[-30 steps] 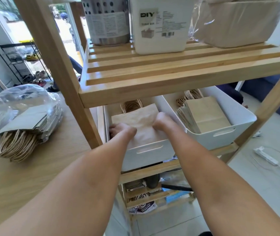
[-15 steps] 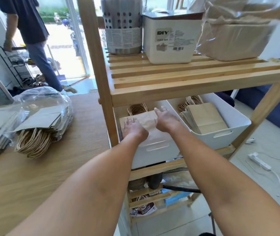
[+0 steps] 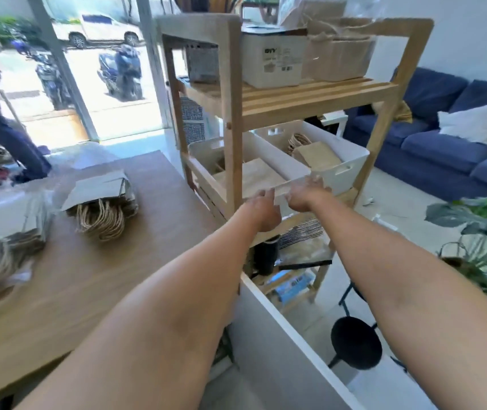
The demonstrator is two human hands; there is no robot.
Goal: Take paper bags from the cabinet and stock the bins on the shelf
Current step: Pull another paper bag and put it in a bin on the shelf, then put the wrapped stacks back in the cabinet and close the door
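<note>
Paper bags [image 3: 258, 179] lie flat in the left white bin [image 3: 291, 184] on the wooden shelf's [image 3: 319, 99] middle level. Both hands at that bin's near rim: left hand [image 3: 263, 210] with fingers reaching onto the front edge, right hand [image 3: 303, 196] touching the rim just beside it. Blurred, so cannot tell if either grip is clamped on the rim or just resting. Right bin [image 3: 343, 161] beside it holds more bags [image 3: 317, 156], handles to the far side. Left of the shelf, the table [image 3: 88, 261] carries bundles of bags in plastic wrap [image 3: 103, 202]. Blue sofa [image 3: 443, 143] far right.
</note>
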